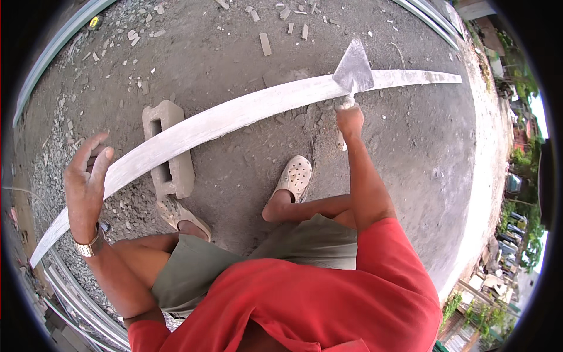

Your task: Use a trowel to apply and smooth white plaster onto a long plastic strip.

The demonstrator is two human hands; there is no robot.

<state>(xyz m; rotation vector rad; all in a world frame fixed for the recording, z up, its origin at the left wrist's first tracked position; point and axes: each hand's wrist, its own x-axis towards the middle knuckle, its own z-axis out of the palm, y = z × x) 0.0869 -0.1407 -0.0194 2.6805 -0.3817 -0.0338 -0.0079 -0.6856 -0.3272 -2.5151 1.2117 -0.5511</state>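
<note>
A long pale whitish plank (pixel 234 117), bent in the view, runs across in front of me from lower left to upper right. It lies over a grey hollow concrete block (pixel 167 117) on the left. My right hand (pixel 350 121) is closed around the handle of a trowel (pixel 353 66), whose pointed metal blade overlaps the plank's right part. My left hand (pixel 85 185) is raised beside the plank's left part, thumb and fingers apart and slightly bent, with nothing in it. Whether it touches the plank I cannot tell.
My feet, in pale perforated clogs (pixel 295 176), rest on rough grey ground (pixel 252 158). Broken flat pieces (pixel 265 44) are scattered at the far side, with gravel at left. Long metal-looking strips (pixel 64 44) lie at the far left, more at the lower left. Plants stand far right.
</note>
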